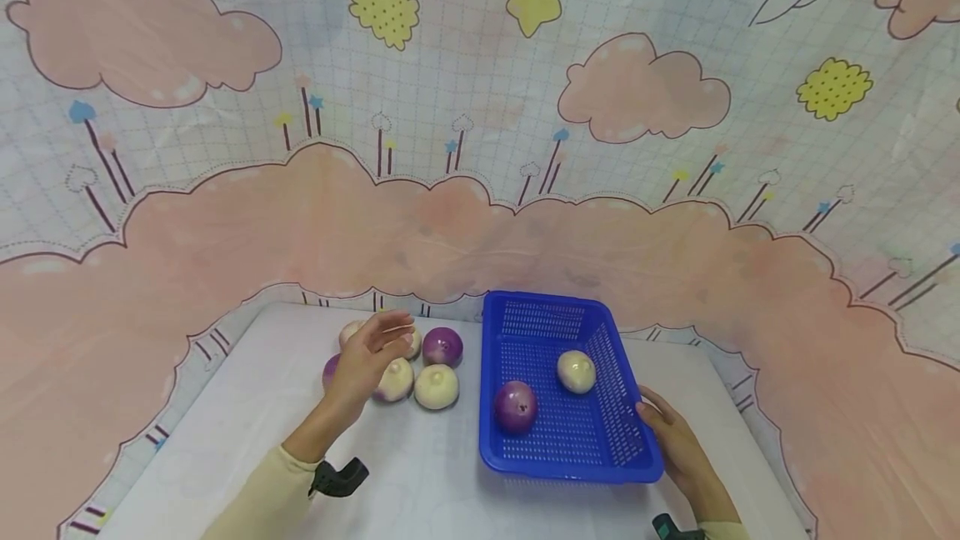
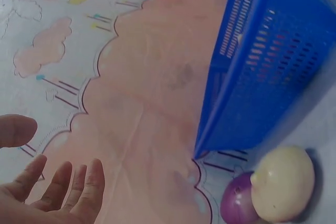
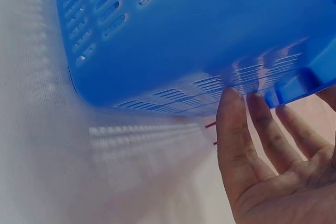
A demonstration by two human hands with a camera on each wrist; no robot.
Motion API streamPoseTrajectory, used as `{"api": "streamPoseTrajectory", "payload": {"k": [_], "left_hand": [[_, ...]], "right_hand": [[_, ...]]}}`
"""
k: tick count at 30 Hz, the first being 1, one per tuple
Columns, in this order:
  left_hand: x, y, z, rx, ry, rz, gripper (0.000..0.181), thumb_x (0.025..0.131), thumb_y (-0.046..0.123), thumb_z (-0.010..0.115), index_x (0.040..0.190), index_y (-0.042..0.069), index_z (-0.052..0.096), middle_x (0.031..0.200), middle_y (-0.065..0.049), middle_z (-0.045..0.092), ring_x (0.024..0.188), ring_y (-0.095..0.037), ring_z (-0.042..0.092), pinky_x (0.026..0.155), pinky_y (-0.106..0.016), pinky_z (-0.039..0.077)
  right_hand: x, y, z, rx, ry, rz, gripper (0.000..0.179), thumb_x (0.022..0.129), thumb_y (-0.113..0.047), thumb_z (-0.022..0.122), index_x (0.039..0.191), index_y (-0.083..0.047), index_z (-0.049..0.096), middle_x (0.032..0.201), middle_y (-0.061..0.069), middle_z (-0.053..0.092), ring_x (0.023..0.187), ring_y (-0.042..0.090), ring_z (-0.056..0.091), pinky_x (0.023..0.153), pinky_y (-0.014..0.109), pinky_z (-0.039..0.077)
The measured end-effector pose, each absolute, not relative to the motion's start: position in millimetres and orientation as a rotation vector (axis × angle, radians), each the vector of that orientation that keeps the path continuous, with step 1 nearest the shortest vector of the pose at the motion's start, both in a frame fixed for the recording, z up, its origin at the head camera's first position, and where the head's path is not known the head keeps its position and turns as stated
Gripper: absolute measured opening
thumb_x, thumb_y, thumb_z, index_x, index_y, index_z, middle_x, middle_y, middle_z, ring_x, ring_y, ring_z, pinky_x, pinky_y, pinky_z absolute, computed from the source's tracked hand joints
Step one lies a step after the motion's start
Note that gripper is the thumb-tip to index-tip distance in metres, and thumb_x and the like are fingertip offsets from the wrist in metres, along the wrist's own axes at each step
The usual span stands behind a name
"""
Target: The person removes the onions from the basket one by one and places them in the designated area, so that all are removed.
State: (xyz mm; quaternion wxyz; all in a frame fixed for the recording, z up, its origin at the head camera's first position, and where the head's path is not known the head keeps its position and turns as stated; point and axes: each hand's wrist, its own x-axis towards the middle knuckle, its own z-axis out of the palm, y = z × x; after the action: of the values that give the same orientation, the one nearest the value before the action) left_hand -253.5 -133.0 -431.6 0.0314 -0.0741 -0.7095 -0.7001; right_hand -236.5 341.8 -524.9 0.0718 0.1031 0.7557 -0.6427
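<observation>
My left hand [image 1: 369,365] is over the left group of onions on the table, its fingers spread and loosely bent, with nothing in its grasp. Beside it sit a purple onion [image 1: 442,347] and a white onion [image 1: 437,387]; the hand partly covers others. To the right stands a blue plastic basket [image 1: 555,472] with slotted walls. Inside it lie a purple onion [image 1: 516,407] and a white onion [image 1: 577,372], apart from each other. My right hand [image 1: 678,440] holds the basket's right rim, its fingers [image 3: 233,140] against the outer wall under the edge.
The white table [image 1: 420,482] carries the onions and the basket. A patterned cloth [image 1: 450,244] with clouds and stars hangs behind the table and comes round both sides. Each wrist wears a dark strap mount, the left wrist mount [image 1: 339,478] among them.
</observation>
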Motion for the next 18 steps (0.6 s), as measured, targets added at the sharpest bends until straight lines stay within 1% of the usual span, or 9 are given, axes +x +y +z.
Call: {"api": "streamPoseTrajectory", "payload": {"k": [3,5,7,10,15,16,18], "left_hand": [[-255.7,-122.1,-426.1,-0.255,-2.192,-2.150,0.043,0.095,0.014,0.064,0.136,0.008,0.051,0.137,-0.012,0.056,0.132,-0.025,0.051,0.099,-0.019,0.050],[-257.0,-114.9,-422.0,-0.293,-2.171,-2.164,0.044,0.095,0.012,0.063,0.136,0.006,0.050,0.137,-0.012,0.056,0.132,-0.026,0.051,0.103,-0.024,0.049],[-257.7,-107.4,-417.2,-0.335,-2.144,-2.180,0.044,0.095,0.010,0.062,0.137,0.005,0.049,0.137,-0.012,0.056,0.132,-0.027,0.052,0.104,-0.025,0.048],[-259.1,-95.1,-411.7,-0.395,-2.089,-2.234,0.044,0.094,0.008,0.062,0.136,0.003,0.049,0.136,-0.013,0.056,0.133,-0.029,0.052,0.101,-0.022,0.049],[-264.1,-74.2,-408.0,-0.448,-2.091,-2.286,0.045,0.094,0.007,0.062,0.136,0.005,0.049,0.140,-0.015,0.054,0.134,-0.032,0.050,0.101,-0.027,0.052],[-265.7,-70.1,-407.6,-0.464,-2.097,-2.287,0.046,0.093,0.007,0.062,0.137,0.004,0.048,0.140,-0.016,0.054,0.134,-0.033,0.050,0.102,-0.029,0.052],[-267.8,-62.1,-406.4,-0.513,-2.090,-2.306,0.047,0.093,0.006,0.062,0.138,0.002,0.047,0.141,-0.018,0.052,0.134,-0.036,0.049,0.100,-0.029,0.053]], "right_hand": [[-236.0,342.0,-524.9,0.317,2.268,-1.929,0.066,0.099,-0.047,0.052,0.155,-0.022,0.026,0.155,0.022,0.037,0.133,0.036,0.049,0.105,0.053,0.048],[-235.5,342.1,-524.8,0.319,2.267,-1.927,0.067,0.099,-0.047,0.052,0.155,-0.022,0.026,0.155,0.022,0.036,0.135,0.039,0.046,0.106,0.054,0.046],[-235.4,342.1,-524.6,0.321,2.269,-1.923,0.068,0.098,-0.048,0.052,0.155,-0.022,0.025,0.156,0.022,0.035,0.137,0.040,0.044,0.107,0.055,0.045],[-235.6,342.3,-524.5,0.326,2.266,-1.924,0.068,0.098,-0.048,0.052,0.155,-0.022,0.025,0.156,0.022,0.035,0.138,0.040,0.044,0.107,0.055,0.045],[-235.8,341.9,-524.6,0.340,2.268,-1.915,0.069,0.098,-0.049,0.053,0.155,-0.023,0.025,0.156,0.022,0.035,0.137,0.040,0.044,0.107,0.054,0.046],[-236.0,341.7,-524.6,0.340,2.269,-1.914,0.069,0.098,-0.049,0.053,0.155,-0.023,0.025,0.156,0.022,0.035,0.137,0.039,0.044,0.107,0.054,0.046],[-236.3,341.2,-524.5,0.337,2.266,-1.919,0.068,0.098,-0.048,0.053,0.155,-0.023,0.026,0.155,0.022,0.036,0.135,0.038,0.047,0.106,0.053,0.047]]}}
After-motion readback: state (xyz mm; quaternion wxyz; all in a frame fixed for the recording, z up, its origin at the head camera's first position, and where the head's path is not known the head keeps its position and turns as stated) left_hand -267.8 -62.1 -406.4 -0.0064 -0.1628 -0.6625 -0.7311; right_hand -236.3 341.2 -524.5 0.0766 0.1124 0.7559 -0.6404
